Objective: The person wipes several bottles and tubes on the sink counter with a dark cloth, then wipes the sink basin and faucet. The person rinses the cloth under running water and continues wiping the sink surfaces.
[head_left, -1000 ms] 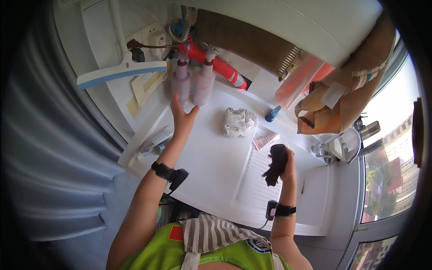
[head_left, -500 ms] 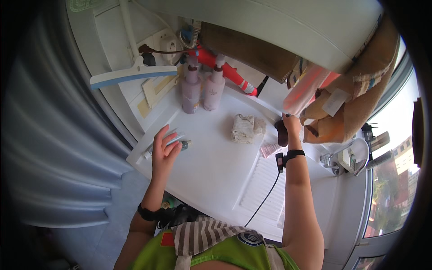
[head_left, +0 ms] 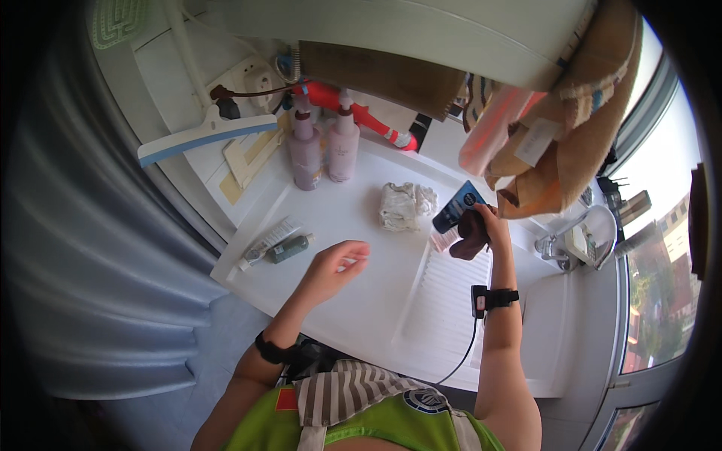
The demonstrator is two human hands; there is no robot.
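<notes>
In my right hand [head_left: 494,225], closed, are a dark blue squeeze tube [head_left: 457,208] and a crumpled dark brown cloth [head_left: 470,234] that hangs below it. They are held above the washboard part of the white counter. A pink tube [head_left: 444,240] lies partly hidden behind the brown cloth. My left hand [head_left: 338,269] hovers over the middle of the counter, holding nothing, with its fingers loosely stretched. Left of it lie a small green-grey bottle [head_left: 289,249] and a pale clear tube [head_left: 267,239], side by side. A folded white cloth [head_left: 398,207] rests farther back, between both hands.
Two pink-mauve pump bottles [head_left: 342,150] stand at the back of the white counter [head_left: 353,331], near a red hair dryer-like tool [head_left: 376,124]. A squeegee [head_left: 210,135] hangs at the left. Tan towels [head_left: 545,180] hang at the right, above a faucet [head_left: 553,248]. A grey curtain [head_left: 113,248] borders the left.
My right hand has brought the blue tube up into view together with the brown cloth. My left hand has moved right, away from the small bottle and the clear tube.
</notes>
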